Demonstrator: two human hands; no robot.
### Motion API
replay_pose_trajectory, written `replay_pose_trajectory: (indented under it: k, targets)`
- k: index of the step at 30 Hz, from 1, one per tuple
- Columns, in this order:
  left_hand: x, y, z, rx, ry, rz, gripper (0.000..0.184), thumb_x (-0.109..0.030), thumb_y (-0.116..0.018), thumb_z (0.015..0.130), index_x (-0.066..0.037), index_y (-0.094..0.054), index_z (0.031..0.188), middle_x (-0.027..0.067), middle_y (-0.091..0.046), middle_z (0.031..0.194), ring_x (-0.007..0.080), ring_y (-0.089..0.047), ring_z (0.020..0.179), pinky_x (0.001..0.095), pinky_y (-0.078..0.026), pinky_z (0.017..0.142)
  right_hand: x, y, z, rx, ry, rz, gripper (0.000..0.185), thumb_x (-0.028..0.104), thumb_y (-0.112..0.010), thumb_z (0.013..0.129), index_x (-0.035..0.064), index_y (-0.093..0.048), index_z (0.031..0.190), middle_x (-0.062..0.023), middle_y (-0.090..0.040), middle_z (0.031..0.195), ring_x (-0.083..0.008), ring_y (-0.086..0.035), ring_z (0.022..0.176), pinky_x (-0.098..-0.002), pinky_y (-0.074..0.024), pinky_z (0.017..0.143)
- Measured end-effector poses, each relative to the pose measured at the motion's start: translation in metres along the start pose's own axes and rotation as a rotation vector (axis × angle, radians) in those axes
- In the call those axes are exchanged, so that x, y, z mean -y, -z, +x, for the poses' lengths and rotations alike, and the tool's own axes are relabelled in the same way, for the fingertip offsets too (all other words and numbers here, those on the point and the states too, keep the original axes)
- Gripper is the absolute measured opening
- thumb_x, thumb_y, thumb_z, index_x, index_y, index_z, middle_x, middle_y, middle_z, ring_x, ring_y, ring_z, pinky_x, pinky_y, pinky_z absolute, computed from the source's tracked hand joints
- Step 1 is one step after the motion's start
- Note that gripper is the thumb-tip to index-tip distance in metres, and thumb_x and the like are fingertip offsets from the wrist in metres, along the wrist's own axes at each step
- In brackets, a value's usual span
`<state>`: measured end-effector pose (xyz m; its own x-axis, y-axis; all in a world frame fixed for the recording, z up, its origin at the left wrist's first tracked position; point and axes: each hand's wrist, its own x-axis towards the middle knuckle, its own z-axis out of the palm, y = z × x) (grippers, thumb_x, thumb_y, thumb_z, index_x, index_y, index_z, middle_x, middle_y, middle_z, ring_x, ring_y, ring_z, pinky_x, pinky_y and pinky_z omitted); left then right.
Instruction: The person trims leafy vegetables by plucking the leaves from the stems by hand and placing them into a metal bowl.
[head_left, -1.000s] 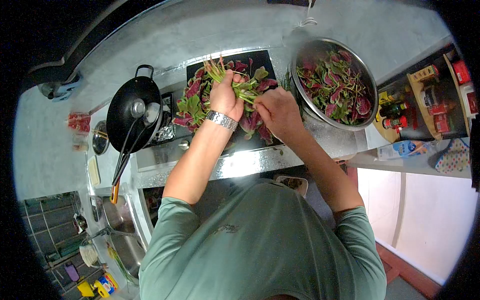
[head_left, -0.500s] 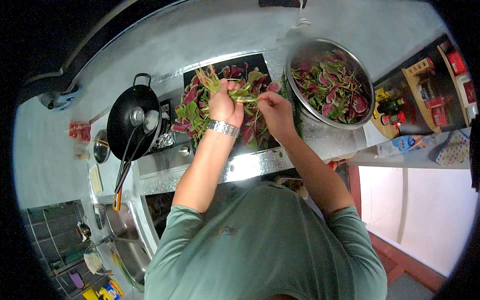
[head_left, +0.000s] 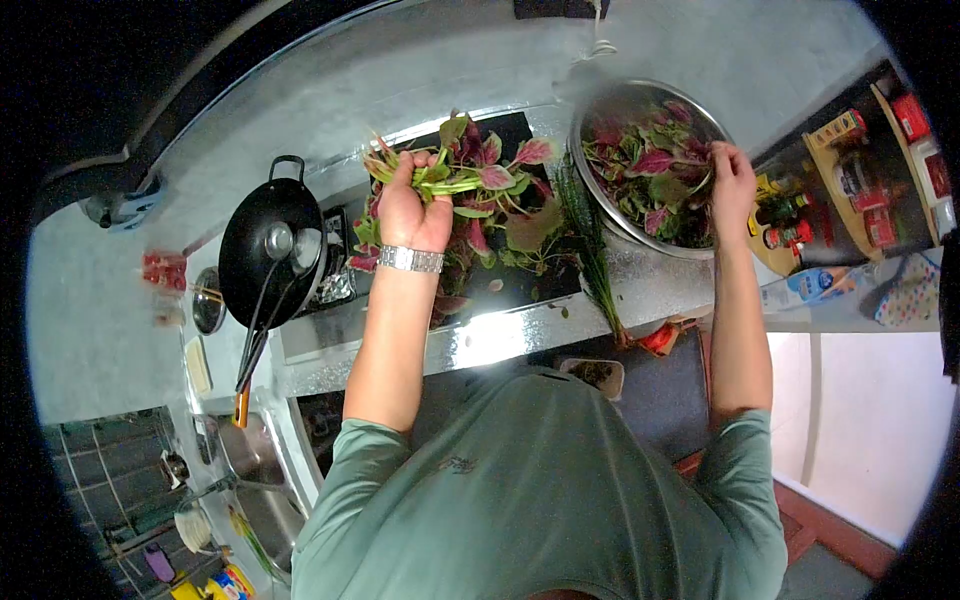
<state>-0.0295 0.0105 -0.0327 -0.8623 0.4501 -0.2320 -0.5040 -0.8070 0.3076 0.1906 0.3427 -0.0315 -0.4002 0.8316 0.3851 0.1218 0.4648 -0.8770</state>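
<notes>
On my remote view, the left hand (head_left: 416, 208) was clamped round the stems of a leafy bunch (head_left: 458, 186) above the dark cooktop (head_left: 548, 284), presumably to leave the leaves free. The bunch's long axis lay crosswise, pale ends pointing left, leaves right. Farther over, the right hand (head_left: 733, 182) was at the steel bowl (head_left: 655, 242) of loose greens (head_left: 662, 188), fingers bent; I couldn't tell whether they pinched anything.
</notes>
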Motion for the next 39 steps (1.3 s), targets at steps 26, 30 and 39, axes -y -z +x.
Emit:
replay_pose_trajectory:
  k: [26,30,39]
  targets:
    - [0.004,-0.011,-0.032,0.273,0.22,0.217,0.014,-0.016,-0.05,0.097,-0.003,-0.054,0.095,0.006,-0.058,0.092,0.0198,-0.057,0.094,0.0336,-0.047,0.088,0.113,-0.127,-0.1,0.614,0.806,-0.18,0.013,0.015,-0.063,0.077,0.0042,-0.066,0.082,-0.0108,-0.06,0.078,-0.03,-0.056,0.079,-0.0399,-0.0476,0.071]
    - [0.004,-0.014,-0.034,0.256,0.206,0.264,0.013,-0.016,-0.052,0.096,-0.004,-0.055,0.096,0.0056,-0.059,0.095,0.0199,-0.058,0.097,0.0331,-0.047,0.089,0.112,-0.124,-0.093,0.745,0.701,-0.081,0.012,0.015,-0.063,0.078,0.0051,-0.066,0.084,-0.0105,-0.062,0.081,-0.0299,-0.057,0.081,-0.0411,-0.0474,0.072]
    - [0.004,-0.01,-0.031,0.264,0.195,0.204,0.011,-0.015,-0.054,0.095,-0.004,-0.057,0.096,0.0111,-0.063,0.096,0.0225,-0.06,0.094,0.033,-0.05,0.086,0.123,-0.103,-0.116,0.568,0.718,-0.049,0.008,0.014,-0.067,0.075,0.009,-0.064,0.081,-0.0072,-0.062,0.081,-0.0288,-0.059,0.081,-0.0407,-0.0461,0.071]
